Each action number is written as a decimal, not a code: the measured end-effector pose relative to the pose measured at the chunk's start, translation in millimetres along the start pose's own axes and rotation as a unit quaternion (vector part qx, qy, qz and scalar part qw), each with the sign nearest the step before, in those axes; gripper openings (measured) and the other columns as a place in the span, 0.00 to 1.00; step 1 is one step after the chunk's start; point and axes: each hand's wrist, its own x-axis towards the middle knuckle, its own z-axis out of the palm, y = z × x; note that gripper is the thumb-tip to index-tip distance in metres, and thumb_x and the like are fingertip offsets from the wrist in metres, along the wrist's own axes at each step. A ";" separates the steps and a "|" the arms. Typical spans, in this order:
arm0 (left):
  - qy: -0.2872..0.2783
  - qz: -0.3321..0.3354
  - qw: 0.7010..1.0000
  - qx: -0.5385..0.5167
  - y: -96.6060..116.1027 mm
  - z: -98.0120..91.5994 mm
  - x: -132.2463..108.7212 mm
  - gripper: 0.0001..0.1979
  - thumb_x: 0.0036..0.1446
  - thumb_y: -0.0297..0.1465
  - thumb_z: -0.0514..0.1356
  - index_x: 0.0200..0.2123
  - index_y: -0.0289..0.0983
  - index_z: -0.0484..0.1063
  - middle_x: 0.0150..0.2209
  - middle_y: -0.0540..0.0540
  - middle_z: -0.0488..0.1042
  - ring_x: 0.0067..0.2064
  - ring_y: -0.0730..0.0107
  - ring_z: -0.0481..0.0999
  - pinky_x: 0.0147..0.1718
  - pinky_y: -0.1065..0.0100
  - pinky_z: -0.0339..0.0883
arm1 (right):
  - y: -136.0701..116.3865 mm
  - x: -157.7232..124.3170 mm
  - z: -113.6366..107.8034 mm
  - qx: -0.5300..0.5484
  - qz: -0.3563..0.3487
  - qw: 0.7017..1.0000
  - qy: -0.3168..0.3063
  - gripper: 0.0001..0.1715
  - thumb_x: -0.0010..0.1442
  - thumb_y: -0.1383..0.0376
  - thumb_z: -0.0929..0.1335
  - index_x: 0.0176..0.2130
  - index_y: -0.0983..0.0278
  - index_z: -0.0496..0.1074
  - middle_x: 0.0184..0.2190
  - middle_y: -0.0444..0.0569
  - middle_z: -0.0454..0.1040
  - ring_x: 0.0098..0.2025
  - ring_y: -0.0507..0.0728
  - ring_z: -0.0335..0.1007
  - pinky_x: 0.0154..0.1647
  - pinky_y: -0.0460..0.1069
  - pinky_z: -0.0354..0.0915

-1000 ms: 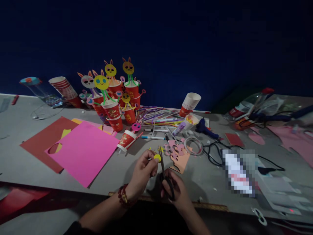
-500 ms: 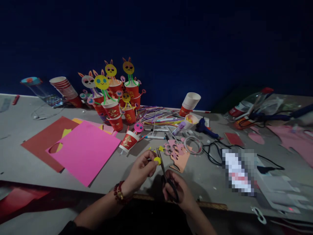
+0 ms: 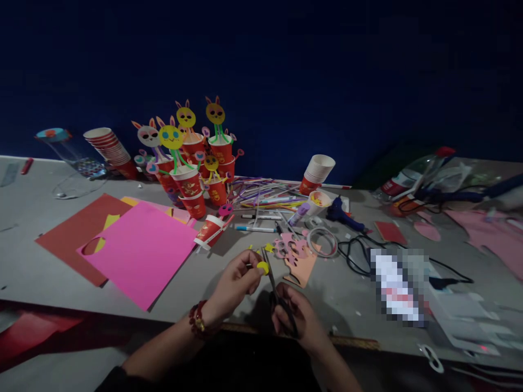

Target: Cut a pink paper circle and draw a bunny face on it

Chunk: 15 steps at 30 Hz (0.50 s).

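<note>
— Left hand (image 3: 235, 283), where is it?

— Low in the middle of the frame, just over the near edge of the grey worktop (image 3: 49, 272). Its fingertips are pinched together on a small yellow paper piece (image 3: 262, 267). A beaded red bracelet (image 3: 196, 321) sits on that wrist.

— And the right hand (image 3: 300, 321)?

— Just right of and below the left one. Its fingers are closed through the handles of dark scissors (image 3: 278, 294). The blades point up and to the left, and their tips meet the yellow piece. It is too dim to tell whether the blades are parted.

— What lies closest to them?

— Just above and to the right of the blades, pink and peach paper cut-outs (image 3: 296, 256) lie flat, with a roll of tape (image 3: 322, 242) beside them. A red paper cup (image 3: 208, 231) lies tipped on its side, a little up and to the left of the hands.

— Further out?

— To the left lies a big bright pink sheet (image 3: 141, 250), which overlaps a red sheet (image 3: 77, 231). Behind, in the upper middle, stands a cluster of red cups topped with paper rabbit faces (image 3: 192, 163). Right of those is a scatter of coloured straws (image 3: 261, 196), then a stack of cups (image 3: 318, 171) and a blue glue gun (image 3: 343, 215). A black cable (image 3: 359, 256) loops across the right side. A dark blue wall fills the top of the frame.
</note>
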 end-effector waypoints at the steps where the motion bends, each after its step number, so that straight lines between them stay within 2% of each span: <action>1: 0.000 -0.001 1.000 0.001 -0.2 -0.2 0.2 0.14 0.59 0.36 0.63 0.31 0.37 0.60 0.29 0.56 0.62 0.19 0.86 0.56 0.19 0.76 0.46 | -0.5 0.0 0.2 0.000 0.002 1.000 0.001 0.34 0.48 0.36 0.71 0.31 0.59 0.59 0.16 0.37 0.64 0.17 0.49 0.57 0.20 0.44 0.51; 15: -0.003 -0.005 1.000 -0.011 -1.0 0.0 4.1 0.14 0.58 0.36 0.63 0.30 0.37 0.60 0.25 0.57 0.61 0.18 0.85 0.55 0.18 0.76 0.46 | -1.6 1.1 0.5 -0.005 0.000 1.000 0.002 0.35 0.47 0.35 0.71 0.30 0.59 0.58 0.14 0.38 0.64 0.16 0.49 0.55 0.21 0.46 0.50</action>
